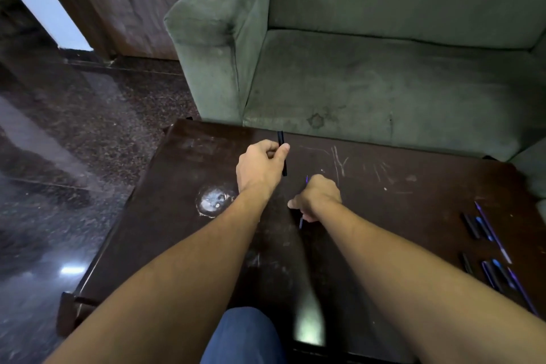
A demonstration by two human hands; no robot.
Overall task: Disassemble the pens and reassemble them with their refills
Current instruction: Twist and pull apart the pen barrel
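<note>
My left hand is closed around a black pen barrel, held nearly upright above the dark table; the barrel sticks out above and below my fingers. My right hand is fisted around a thin blue-purple refill, whose ends show above and below the fist. The two hands are apart, the right one nearer to me. At the table's right edge lie several pen parts: black barrels, blue-tipped pieces and a long purple refill.
The dark wooden table has scratches and a round white stain. A green sofa stands just behind the table. Glossy dark stone floor lies to the left. My knee in blue jeans is under the near edge.
</note>
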